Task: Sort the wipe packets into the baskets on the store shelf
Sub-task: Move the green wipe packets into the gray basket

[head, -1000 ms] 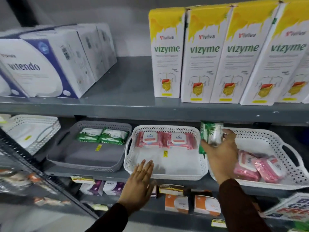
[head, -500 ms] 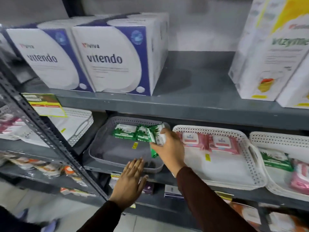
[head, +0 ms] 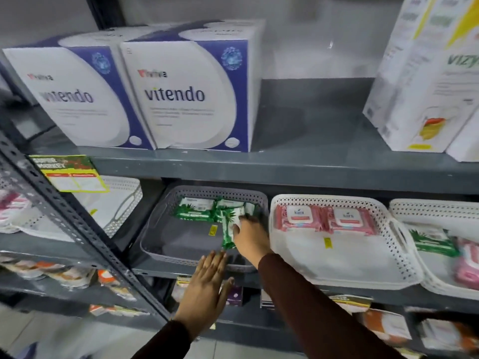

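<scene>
Reaching into the grey basket (head: pixel 155 244) on the middle shelf (head: pixel 311 174), the right hand (head: pixel 250 238) holds a green wipe packet (head: pixel 229 229) pinched in its fingers, the packet standing on end over the basket's right half. Behind it, against the basket's back wall, two more green packets (head: pixel 197 208) lie flat side by side. The left hand (head: pixel 207 288) is flat and empty, fingers stretched out together, its tips at the basket's front rim.

Just to the right sits a white basket (head: pixel 337 268) with two pink packets (head: pixel 324 218) lying along its back edge and the rest of its floor bare. Further right, a second white basket (head: pixel 404 206) holds a green packet (head: pixel 431 242) and at least one pink packet (head: pixel 467 263), partly cut off by the frame edge.

On the shelf above stand two white and blue boxes (head: pixel 181 94) marked "vitendo", and tall white and yellow cartons (head: pixel 425 81) at the right. A slanted metal post (head: pixel 77 224) crosses the left side, with another white basket (head: pixel 121 200) behind it. The dark sleeves (head: pixel 311 307) cover both arms to the wrist.
</scene>
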Available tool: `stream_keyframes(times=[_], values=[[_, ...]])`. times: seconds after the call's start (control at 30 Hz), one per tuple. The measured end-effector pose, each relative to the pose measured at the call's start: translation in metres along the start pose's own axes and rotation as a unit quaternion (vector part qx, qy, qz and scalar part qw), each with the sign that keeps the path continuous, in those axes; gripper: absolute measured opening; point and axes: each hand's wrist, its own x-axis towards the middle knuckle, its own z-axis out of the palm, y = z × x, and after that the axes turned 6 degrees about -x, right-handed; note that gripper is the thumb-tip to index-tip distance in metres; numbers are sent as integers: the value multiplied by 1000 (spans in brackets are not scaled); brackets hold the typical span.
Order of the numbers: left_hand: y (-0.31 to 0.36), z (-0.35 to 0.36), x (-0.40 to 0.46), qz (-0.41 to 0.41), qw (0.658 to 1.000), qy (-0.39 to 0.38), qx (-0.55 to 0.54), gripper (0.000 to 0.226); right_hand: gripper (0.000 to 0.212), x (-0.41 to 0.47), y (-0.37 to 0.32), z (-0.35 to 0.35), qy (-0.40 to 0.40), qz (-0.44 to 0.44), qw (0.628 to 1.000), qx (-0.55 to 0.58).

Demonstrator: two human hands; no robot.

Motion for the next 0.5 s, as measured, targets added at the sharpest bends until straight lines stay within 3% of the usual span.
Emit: stream_keyframes(times=[0.17,0.33,0.43,0.5], values=[[66,22,30,80,995,2,-51,56,29,-30,64,-66,157,-6,981,114],[151,58,62,160,983,-11,-87,54,24,-65,181,-132,274,86,951,120],[194,86,78,188,978,-23,-83,54,22,-86,259,-164,296,178,937,59],[215,101,85,194,977,-27,-82,53,26,-97,307,-179,256,279,925,-6]])
